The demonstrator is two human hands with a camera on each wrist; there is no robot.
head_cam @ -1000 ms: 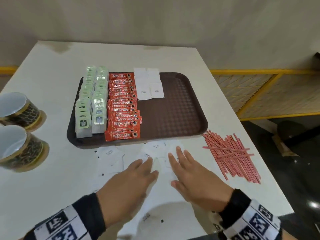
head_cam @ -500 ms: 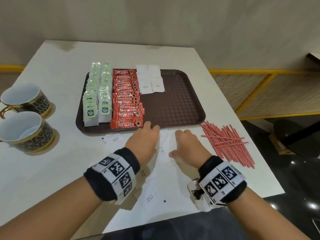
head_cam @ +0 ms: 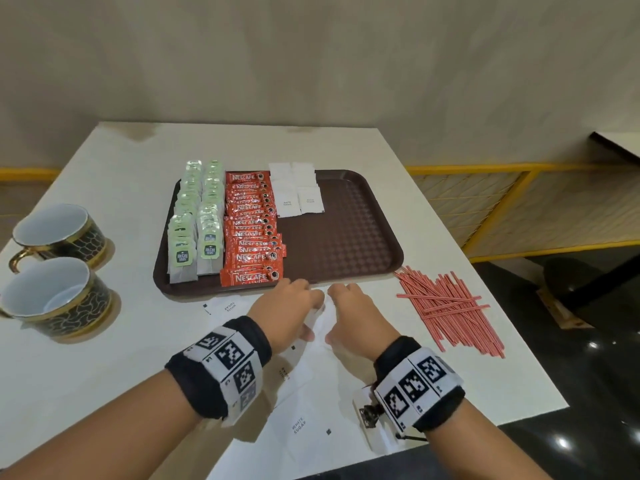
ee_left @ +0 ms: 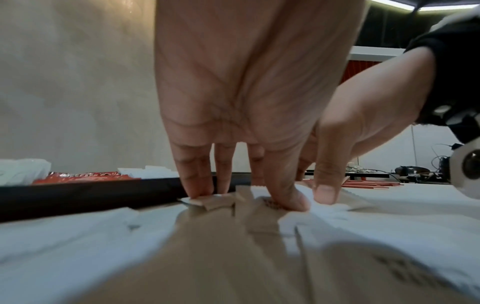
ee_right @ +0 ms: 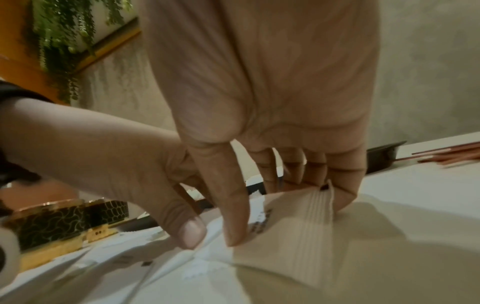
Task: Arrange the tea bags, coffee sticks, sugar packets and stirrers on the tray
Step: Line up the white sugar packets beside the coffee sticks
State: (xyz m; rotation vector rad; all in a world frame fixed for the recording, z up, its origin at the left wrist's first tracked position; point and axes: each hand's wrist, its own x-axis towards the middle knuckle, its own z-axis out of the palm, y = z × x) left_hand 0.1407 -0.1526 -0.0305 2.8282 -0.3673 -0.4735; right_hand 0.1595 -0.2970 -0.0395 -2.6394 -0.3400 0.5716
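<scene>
Item: white sugar packets (head_cam: 320,318), loose on table just short of tray (head_cam: 363,216) near rim. My left hand (head_cam: 289,311) and right hand (head_cam: 351,315) pinch them between us; tray lies straight ahead.

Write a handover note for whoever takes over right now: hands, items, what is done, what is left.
Left hand and right hand: both gathering loose sugar packets on the table, just in front of the tray.
Done: tea bags in two rows at the tray's left, coffee sticks beside them, a few sugar packets placed at the far edge.
Left: the remaining sugar packets, and all the stirrers, piled on the table right of the tray.
</scene>
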